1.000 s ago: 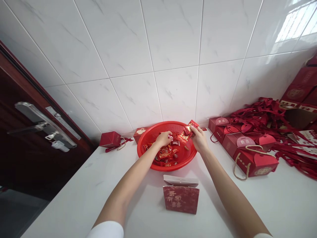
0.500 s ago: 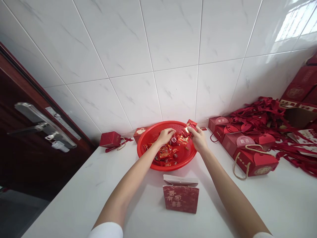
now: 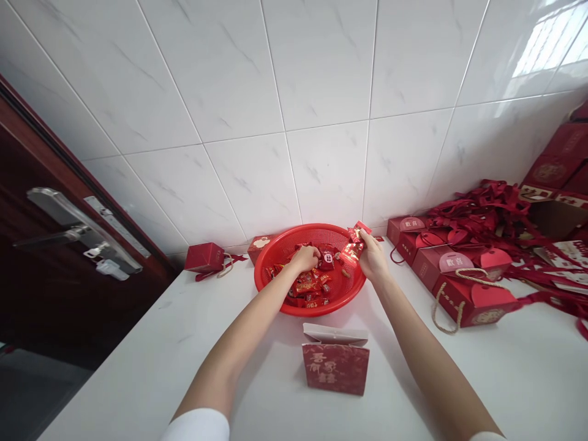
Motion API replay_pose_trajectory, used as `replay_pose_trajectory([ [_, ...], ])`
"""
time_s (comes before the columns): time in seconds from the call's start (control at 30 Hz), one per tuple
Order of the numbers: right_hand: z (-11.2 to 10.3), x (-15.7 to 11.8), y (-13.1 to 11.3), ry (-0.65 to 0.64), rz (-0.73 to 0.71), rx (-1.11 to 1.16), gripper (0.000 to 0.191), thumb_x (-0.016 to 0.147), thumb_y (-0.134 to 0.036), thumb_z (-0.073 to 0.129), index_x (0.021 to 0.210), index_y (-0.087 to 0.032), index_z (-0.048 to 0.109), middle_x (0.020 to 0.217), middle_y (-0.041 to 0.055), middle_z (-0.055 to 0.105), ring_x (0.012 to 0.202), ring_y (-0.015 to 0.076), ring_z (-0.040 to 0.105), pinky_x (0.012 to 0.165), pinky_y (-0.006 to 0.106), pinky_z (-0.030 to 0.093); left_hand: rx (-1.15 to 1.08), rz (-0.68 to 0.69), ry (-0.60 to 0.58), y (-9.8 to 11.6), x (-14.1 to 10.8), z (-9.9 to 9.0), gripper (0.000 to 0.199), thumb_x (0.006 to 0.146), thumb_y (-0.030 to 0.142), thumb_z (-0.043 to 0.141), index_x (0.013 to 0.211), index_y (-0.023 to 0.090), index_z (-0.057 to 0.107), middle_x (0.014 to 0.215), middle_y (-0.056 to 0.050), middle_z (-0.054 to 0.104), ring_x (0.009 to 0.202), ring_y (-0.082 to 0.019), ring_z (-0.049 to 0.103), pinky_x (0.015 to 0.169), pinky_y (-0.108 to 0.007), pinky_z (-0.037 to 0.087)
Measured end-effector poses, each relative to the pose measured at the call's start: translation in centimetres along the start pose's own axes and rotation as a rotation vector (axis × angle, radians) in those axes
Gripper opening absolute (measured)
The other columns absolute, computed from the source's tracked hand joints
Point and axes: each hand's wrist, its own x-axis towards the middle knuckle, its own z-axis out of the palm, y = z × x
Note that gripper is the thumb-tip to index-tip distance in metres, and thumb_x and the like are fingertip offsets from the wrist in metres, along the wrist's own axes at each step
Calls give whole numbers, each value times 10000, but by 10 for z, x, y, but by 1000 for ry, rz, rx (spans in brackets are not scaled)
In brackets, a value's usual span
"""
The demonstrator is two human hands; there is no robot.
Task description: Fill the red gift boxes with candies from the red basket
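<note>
A red plastic basket (image 3: 261, 288) on the white table holds several wrapped candies (image 3: 309, 283). My left hand (image 3: 305, 258) is down inside it, fingers curled together among the wrappers; what they pinch, if anything, is hidden. Just right of those fingers lies a dark red packet with a round white mark (image 3: 326, 258). Over the basket's right rim, my right hand (image 3: 373, 256) grips shiny red and gold candy packets (image 3: 353, 245) between thumb and fingers. In front of the basket, between my forearms, stands a dark red paper box (image 3: 336, 369) with its top open.
Red gift boxes with rope handles (image 3: 463, 294) stand on the right, beside a heap of red ribbons (image 3: 487, 211). More boxes (image 3: 551, 165) are stacked at the far right. A small red box (image 3: 204, 258) sits at the left, near a door handle (image 3: 68, 236). A tiled wall (image 3: 229, 184) rises behind.
My left hand has moved down and slightly left into the candies, leaving the white-marked packet in the basket. My right hand has shifted slightly right with its packets.
</note>
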Motion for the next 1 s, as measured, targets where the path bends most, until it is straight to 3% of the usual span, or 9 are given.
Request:
replay_pose_trajectory([
  [0.17, -1, 0, 0, -3, -5, -1, 298, 606, -418, 868, 673, -222, 654, 683, 0, 694, 701, 198, 659, 689, 348, 539, 44, 22, -101, 2, -3, 2, 533, 730, 2, 524, 1129, 273, 751, 1238, -37, 721, 1147, -230, 661, 979, -274, 487],
  [0.3, 1, -2, -3, -4, 2, 0, 277, 574, -364, 870, 640, -215, 646, 665, -13, 674, 655, 163, 620, 672, 317, 512, 87, 54, -179, 3, -4, 6, 600, 690, -10, 564, 1149, 334, 740, 1272, -23, 700, 1167, -253, 644, 1000, -313, 473],
  [0.43, 3, -3, -5, 12, -4, 6, 281, 529, -343, 878, 608, -219, 638, 645, -15, 663, 621, 153, 586, 621, 298, 502, 132, 79, -181, 4, -4, 8, 556, 690, 63, 639, 1177, 316, 732, 1262, -64, 673, 1189, -294, 612, 1043, -378, 445],
  [0.53, 4, -4, -5, -2, -12, -4, 288, 532, -358, 875, 608, -218, 635, 639, -16, 657, 612, 148, 576, 614, 296, 501, 137, 110, -166, 5, -5, 6, 505, 716, 127, 667, 1196, 274, 725, 1255, -81, 651, 1182, -294, 601, 1022, -356, 454],
  [0.63, 6, -6, -6, -9, -11, -23, 291, 531, -372, 872, 625, -220, 642, 648, -17, 661, 619, 153, 578, 621, 301, 498, 116, 155, -200, 7, -6, 4, 387, 728, 154, 678, 1095, 244, 759, 1126, -51, 705, 1078, -256, 644, 930, -291, 486],
  [0.77, 7, -7, -7, -11, -7, -22, 308, 519, -369, 880, 621, -220, 630, 628, -33, 643, 605, 142, 566, 612, 290, 482, 95, 172, -304, 10, -7, 6, 243, 622, 176, 781, 861, 222, 774, 875, -8, 741, 830, -217, 681, 715, -253, 500],
  [1.0, 7, -10, -8, -61, -8, -77, 292, 544, -348, 875, 703, -218, 667, 687, -21, 683, 653, 164, 620, 654, 306, 498, 64, 178, -318, 13, -11, 7, 168, 589, 151, 778, 732, 216, 719, 753, 14, 706, 753, -187, 657, 619, -222, 452],
])
